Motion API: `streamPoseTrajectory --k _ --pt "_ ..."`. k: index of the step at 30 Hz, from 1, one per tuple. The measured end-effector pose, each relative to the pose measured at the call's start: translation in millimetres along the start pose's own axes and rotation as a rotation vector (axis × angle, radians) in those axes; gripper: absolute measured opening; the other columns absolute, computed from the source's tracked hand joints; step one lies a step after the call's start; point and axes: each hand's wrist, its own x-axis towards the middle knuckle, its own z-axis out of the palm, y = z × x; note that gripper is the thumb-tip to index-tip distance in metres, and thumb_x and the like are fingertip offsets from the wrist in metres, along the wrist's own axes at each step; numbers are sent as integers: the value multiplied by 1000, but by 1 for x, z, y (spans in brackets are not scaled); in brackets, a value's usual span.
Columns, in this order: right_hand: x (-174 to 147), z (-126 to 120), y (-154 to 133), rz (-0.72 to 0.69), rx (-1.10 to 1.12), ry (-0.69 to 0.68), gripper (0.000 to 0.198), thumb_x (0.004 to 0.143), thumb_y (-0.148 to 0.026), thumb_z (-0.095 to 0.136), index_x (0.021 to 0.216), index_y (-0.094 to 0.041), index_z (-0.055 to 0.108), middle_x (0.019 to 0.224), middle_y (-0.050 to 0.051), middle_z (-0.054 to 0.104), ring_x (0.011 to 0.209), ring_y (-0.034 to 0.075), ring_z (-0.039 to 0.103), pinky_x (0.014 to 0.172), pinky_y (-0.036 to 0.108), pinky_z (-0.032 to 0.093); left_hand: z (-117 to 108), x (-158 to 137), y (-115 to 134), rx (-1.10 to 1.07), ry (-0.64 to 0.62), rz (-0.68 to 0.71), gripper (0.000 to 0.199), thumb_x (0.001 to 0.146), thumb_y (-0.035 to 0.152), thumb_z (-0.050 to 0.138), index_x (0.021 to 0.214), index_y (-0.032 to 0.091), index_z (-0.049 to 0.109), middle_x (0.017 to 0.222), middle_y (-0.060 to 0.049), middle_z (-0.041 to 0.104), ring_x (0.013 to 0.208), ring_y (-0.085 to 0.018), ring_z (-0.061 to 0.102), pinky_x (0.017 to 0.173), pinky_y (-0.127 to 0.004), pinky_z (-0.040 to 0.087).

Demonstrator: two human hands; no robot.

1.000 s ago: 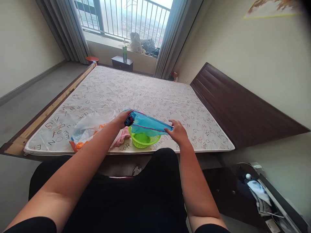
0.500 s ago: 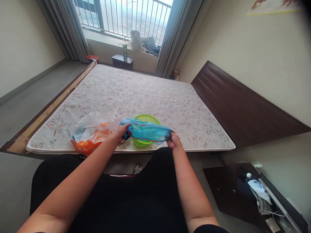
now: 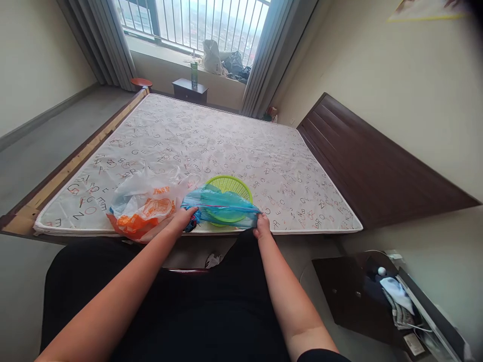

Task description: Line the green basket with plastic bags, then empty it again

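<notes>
A thin, see-through blue bag (image 3: pixel 226 207) with a reddish line along it is stretched between my two hands. My left hand (image 3: pixel 184 217) is closed on its left end, where a dark bunched part hangs below the fingers. The right end is pinched in the fingers of my right hand (image 3: pixel 262 224). Behind and under the blue bag stands a lime-green plastic basket (image 3: pixel 241 186) with a holed wall, partly covered by it. Left of my left hand lies a crumpled white and orange plastic bag (image 3: pixel 151 203); its contents cannot be made out.
The patterned mattress (image 3: pixel 211 136) lies in a wooden bed frame, with a dark headboard (image 3: pixel 362 146) at right. A dark cabinet (image 3: pixel 339 291) with things on it stands at lower right. A small nightstand (image 3: pixel 189 92) holding a green bottle stands beyond the bed.
My hands and the blue bag have moved slightly down and to the left, toward my body. More of the green basket's far rim shows. Both hands keep their grip.
</notes>
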Motion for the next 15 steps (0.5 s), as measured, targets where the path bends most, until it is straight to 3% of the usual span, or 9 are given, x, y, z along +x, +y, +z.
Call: streamPoseTrajectory --k 3,7,11,15 --pt "6 11 -10 -65 -19 -33 34 69 -33 72 98 -24 57 70 -7 65 64 12 62 61 22 52 -10 2 -8 51 33 12 34 67 38 82 93 19 70 73 -6 73 79 -31 74 66 -35 57" --pt "14 30 -29 -166 -72 -143 30 70 -36 70 93 -22 58 75 -4 66 71 13 62 67 24 51 -22 9 -8 40 10 82 49 66 47 83 102 16 70 87 -9 77 90 -31 74 77 -37 58" --pt "21 45 -43 -164 -93 -195 28 67 -34 70 87 -23 53 73 -6 63 70 12 59 69 22 50 -26 13 -6 3 -69 179 64 70 60 79 115 14 71 110 -14 77 107 -32 71 95 -41 56" --pt "23 51 -50 -127 -169 -137 34 65 -30 69 94 -24 53 70 -7 60 64 12 57 62 22 47 -29 13 -2 28 -117 269 68 72 60 79 125 18 69 130 -14 72 127 -34 63 109 -45 50"
